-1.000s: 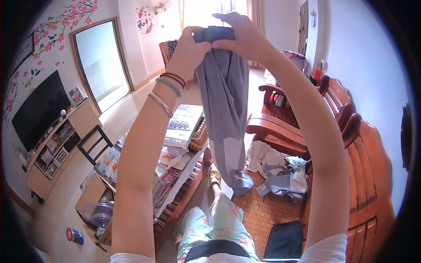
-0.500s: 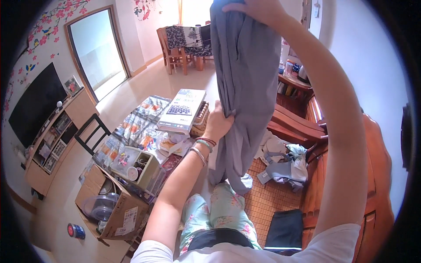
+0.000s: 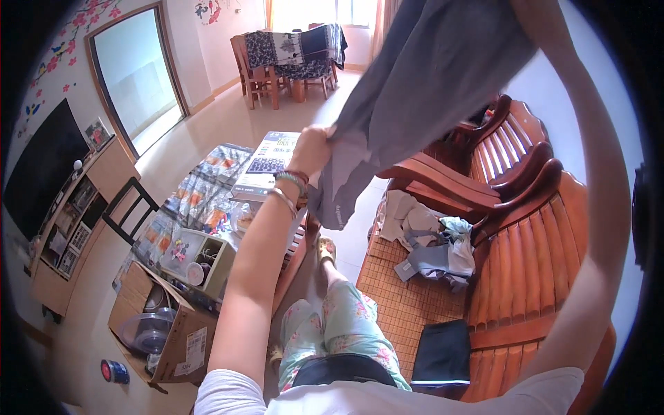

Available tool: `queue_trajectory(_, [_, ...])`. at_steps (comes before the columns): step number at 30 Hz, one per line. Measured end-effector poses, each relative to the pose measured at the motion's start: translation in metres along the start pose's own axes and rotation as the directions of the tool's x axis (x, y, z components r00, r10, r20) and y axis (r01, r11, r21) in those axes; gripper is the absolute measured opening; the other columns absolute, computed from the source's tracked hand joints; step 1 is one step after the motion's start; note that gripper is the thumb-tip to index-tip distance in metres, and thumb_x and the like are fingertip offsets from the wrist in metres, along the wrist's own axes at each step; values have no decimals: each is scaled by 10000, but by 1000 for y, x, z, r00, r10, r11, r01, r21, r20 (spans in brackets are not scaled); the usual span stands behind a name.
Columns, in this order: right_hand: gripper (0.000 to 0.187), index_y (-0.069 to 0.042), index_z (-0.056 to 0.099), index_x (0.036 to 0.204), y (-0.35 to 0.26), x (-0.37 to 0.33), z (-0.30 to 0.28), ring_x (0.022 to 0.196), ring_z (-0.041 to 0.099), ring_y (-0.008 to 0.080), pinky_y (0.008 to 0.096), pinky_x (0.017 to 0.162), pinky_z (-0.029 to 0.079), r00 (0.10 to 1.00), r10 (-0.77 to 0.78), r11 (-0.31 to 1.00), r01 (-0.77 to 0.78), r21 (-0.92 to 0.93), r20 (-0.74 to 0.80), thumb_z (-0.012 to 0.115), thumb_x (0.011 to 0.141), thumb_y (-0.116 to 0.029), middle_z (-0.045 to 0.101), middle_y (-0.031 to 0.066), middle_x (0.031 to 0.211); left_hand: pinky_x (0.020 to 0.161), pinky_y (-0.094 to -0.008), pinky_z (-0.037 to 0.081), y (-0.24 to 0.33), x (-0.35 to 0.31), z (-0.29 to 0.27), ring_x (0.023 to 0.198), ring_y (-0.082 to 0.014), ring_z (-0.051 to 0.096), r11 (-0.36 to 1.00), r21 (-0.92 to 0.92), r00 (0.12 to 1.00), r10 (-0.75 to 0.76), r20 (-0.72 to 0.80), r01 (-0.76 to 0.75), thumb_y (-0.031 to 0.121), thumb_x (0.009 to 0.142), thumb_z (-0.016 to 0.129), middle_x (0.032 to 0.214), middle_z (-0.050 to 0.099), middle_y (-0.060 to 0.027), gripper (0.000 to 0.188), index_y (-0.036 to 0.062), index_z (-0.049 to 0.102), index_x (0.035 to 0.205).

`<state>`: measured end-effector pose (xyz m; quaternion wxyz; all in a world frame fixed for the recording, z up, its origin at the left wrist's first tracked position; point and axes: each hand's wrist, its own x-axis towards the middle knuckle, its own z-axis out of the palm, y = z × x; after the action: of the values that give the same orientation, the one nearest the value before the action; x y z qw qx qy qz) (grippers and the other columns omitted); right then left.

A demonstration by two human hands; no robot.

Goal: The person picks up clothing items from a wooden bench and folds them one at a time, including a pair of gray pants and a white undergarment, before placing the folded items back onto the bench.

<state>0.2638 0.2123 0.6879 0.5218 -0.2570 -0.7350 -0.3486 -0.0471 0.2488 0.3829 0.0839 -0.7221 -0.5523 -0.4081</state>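
A pair of grey trousers hangs stretched on a slant in front of me, blurred by motion. My left hand is closed on one edge of the cloth, above the board-game-like white box. High at the right, my right hand holds the other end; its fingers are partly hidden at the picture's upper rim. The lower end of the cloth dangles over the gap between the coffee table and the wooden sofa.
On the woven sofa seat lie a heap of crumpled clothes and folded dark cloth. At left, a white box and a storage box sit on the covered table. A cardboard box stands beside it.
The trousers have swung from hanging upright to a slant up to the right. My right hand has moved right, the left slightly left and up. More of the sofa shows.
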Motion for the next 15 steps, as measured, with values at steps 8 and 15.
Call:
queue_trajectory(8, [146, -61, 583, 757, -54, -174, -161, 573, 567, 191, 331, 579, 471, 816, -167, 949, -19, 314, 554, 611, 789, -200, 582, 86, 715, 830, -348, 503, 21, -215, 45, 949, -297, 626, 924, -347, 945, 245, 217, -160, -90, 695, 527, 998, 650, -154, 376, 45, 648, 1025])
queue_trajectory(15, [215, -82, 441, 655, -95, -199, -92, 450, 490, 199, 330, 374, 368, 125, -851, 385, -512, 768, 510, 623, 666, -195, 371, 35, 558, 1117, -456, 257, 87, -386, 27, 1307, -266, 403, 842, -494, 624, 268, 734, 219, -49, 679, 537, 1330, 536, -44, 282, 52, 666, 907])
